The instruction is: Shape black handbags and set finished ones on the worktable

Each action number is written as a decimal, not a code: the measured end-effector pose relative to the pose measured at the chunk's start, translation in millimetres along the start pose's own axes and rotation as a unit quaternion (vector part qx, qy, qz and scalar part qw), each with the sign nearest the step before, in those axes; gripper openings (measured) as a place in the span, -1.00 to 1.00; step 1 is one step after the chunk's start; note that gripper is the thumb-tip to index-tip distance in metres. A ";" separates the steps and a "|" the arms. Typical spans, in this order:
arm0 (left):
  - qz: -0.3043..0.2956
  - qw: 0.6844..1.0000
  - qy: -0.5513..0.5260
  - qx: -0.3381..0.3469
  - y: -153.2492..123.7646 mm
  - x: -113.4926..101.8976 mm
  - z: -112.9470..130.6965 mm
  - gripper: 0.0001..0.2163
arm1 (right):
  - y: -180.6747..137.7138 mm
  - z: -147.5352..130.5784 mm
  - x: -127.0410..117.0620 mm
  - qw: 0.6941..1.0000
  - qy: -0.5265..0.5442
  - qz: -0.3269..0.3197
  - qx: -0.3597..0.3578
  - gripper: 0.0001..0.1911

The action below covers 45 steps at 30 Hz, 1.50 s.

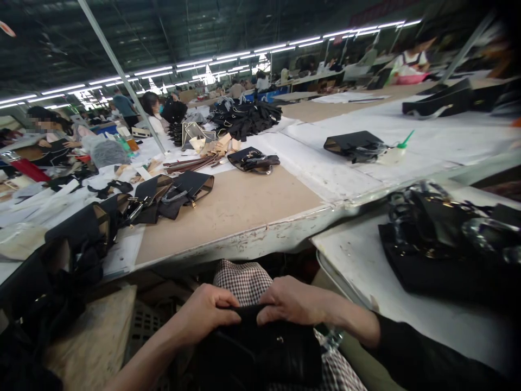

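On my lap, over a checked cloth (246,282), lies a black bag (260,353). My left hand (207,312) pinches its upper edge between thumb and fingers. A short way to the right, my right hand (288,301) grips the same edge, thumb on the near side. Between the two thumbs a strip of the dark edge shows. A small metal fitting (279,339) glints on the bag's face. The fingertips behind the edge are hidden, and the bag's lower part is too dark to make out.
Ahead runs a worktable with a brown board (228,209), holding black bags (175,190) and leather strips (195,163). Past them is a heap of black pieces (246,117). A white bottle (394,153) stands further right. More bags (448,239) crowd the right-hand table; a wooden board (93,331) is at left.
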State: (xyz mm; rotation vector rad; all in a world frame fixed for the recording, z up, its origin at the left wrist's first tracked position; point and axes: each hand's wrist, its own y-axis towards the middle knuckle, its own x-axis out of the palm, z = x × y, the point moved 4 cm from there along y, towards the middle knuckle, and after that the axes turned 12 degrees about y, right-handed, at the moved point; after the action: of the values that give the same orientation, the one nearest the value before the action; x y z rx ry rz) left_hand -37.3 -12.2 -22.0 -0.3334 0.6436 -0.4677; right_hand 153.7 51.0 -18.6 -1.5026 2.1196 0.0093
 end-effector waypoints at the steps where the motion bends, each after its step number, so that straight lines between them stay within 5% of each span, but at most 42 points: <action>1: 0.002 1.000 -0.001 0.002 -0.1 1.0 -0.1 -0.83 | 9.9 -7.0 2.7 1.000 -0.014 -0.018 -0.011 -0.63; 6: 0.011 1.000 -0.008 0.000 -4.4 -4.4 -1.9 -0.79 | 41.5 -21.7 13.0 0.996 -0.015 -0.072 -0.048 -0.71; 10: 0.001 1.000 0.012 -0.013 -10.9 -20.6 1.2 -0.58 | 27.4 -22.1 -0.1 0.993 0.041 -0.064 -0.090 -0.83; 17: -0.048 0.995 0.088 -0.023 3.1 -18.2 16.0 -0.88 | -3.3 7.3 -14.0 0.996 0.091 -0.009 -0.003 -0.78; 22: -0.072 0.992 0.095 -0.031 17.0 -8.1 22.4 -0.84 | -2.6 9.6 -14.5 0.990 0.115 0.025 -0.077 -0.82; 26: -0.056 0.992 0.114 -0.022 18.8 -8.0 26.4 -0.80 | 5.8 2.1 -18.4 0.982 0.142 0.015 -0.122 -0.62; 37: -0.027 0.992 0.120 0.014 11.0 -9.2 24.2 -0.76 | 30.2 8.6 -8.3 0.981 0.163 0.057 -0.086 -0.87; 45: 0.013 0.995 0.095 0.001 8.4 -1.5 26.4 -0.72 | 19.4 1.1 -5.8 0.982 0.171 0.043 -0.063 -0.84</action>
State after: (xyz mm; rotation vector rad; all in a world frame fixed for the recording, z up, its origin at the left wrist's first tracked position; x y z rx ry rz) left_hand -18.8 -0.3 -5.0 -0.2808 0.8311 -0.4788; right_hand 138.5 63.7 -22.9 -1.5742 2.4969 -0.0924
